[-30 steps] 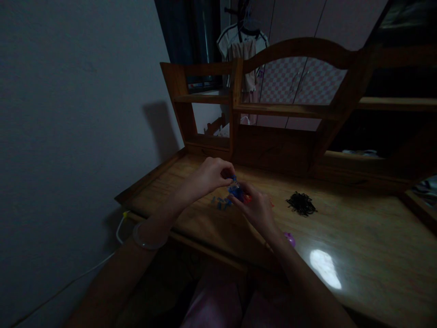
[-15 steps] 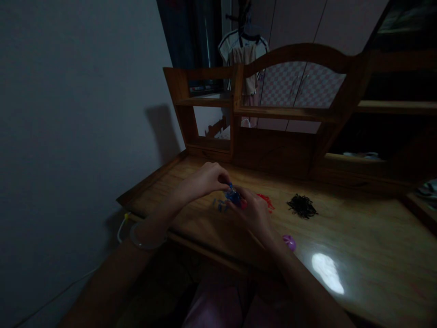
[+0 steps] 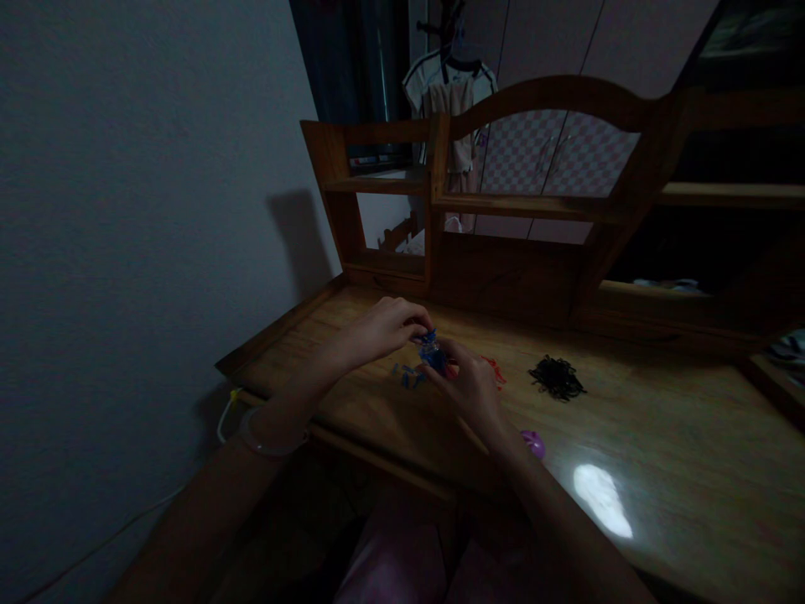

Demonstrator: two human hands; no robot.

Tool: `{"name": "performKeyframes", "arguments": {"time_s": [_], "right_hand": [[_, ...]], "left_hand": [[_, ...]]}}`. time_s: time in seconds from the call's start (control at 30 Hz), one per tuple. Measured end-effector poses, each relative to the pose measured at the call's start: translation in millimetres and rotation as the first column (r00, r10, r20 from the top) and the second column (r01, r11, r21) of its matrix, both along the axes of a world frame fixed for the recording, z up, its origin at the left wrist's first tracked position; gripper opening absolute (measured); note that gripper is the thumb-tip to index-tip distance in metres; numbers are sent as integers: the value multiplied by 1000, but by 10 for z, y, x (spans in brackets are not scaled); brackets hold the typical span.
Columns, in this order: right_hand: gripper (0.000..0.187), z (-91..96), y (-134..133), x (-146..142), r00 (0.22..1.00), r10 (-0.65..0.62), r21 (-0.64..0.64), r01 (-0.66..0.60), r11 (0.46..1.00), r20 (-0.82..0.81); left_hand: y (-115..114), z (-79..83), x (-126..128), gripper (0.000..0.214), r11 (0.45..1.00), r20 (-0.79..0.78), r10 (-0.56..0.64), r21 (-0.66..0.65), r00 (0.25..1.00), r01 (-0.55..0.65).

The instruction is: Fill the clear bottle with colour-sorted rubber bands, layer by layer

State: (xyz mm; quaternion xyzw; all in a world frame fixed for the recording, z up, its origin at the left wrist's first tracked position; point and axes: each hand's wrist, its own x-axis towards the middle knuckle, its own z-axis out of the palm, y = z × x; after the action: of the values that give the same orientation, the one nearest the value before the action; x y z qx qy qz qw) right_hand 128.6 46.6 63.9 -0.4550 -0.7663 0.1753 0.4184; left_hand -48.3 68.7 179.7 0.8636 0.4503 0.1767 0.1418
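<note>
Both hands meet above the middle-left of a wooden desk [image 3: 660,436] in dim light. My left hand [image 3: 386,327] pinches the top of a small bunch of blue pieces [image 3: 433,354]. My right hand [image 3: 473,387] curls around the same blue bunch from below and to the right. A few loose blue pieces [image 3: 407,377] lie on the desk just under the hands. Small red pieces [image 3: 494,369] lie beside my right hand. A clear bracelet circles my left wrist.
A black heap of small bands [image 3: 556,377] lies to the right of the hands. A small purple object [image 3: 533,443] sits by my right forearm. A wooden shelf unit [image 3: 503,201] rises at the desk's back. A grey wall stands at left.
The hands stay together on the blue bunch, with only small shifts of the fingers. The view has moved slightly.
</note>
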Motion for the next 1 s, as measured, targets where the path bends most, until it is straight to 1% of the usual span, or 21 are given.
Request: {"name": "performKeyframes", "arguments": {"time_s": [0.17, 0.27, 0.4, 0.6, 0.7, 0.83, 1.0], "right_hand": [[38, -27, 6, 2, 1000, -14, 2, 14, 1000, -3], [38, -27, 3, 2, 1000, -14, -2, 14, 1000, 3], [37, -28, -2, -3, 1000, -9, -5, 9, 1000, 1], [39, -48, 4, -4, 1000, -19, 4, 19, 1000, -1], [39, -53, 9, -2, 1000, -21, 7, 21, 1000, -8], [38, -38, 4, 0, 1000, -20, 7, 20, 1000, 0], [37, -18, 0, 1, 1000, -21, 2, 21, 1000, 20]], "left_hand": [[30, -78, -30, 21, 999, 13, -35, 30, 999, 35], [24, -94, -15, 21, 999, 40, -12, 46, 999, 10], [-4, -74, 34, 19, 997, 62, 24, 72, 998, -28], [-13, -75, 53, 16, 998, 115, 53, 36, 992, -58], [-3, -95, 30, 15, 999, 118, 23, 38, 993, -28], [4, -96, -9, 15, 997, 104, -48, 65, 993, 41], [9, -56, -47, 19, 996, 108, -80, -16, 991, 82]]}}
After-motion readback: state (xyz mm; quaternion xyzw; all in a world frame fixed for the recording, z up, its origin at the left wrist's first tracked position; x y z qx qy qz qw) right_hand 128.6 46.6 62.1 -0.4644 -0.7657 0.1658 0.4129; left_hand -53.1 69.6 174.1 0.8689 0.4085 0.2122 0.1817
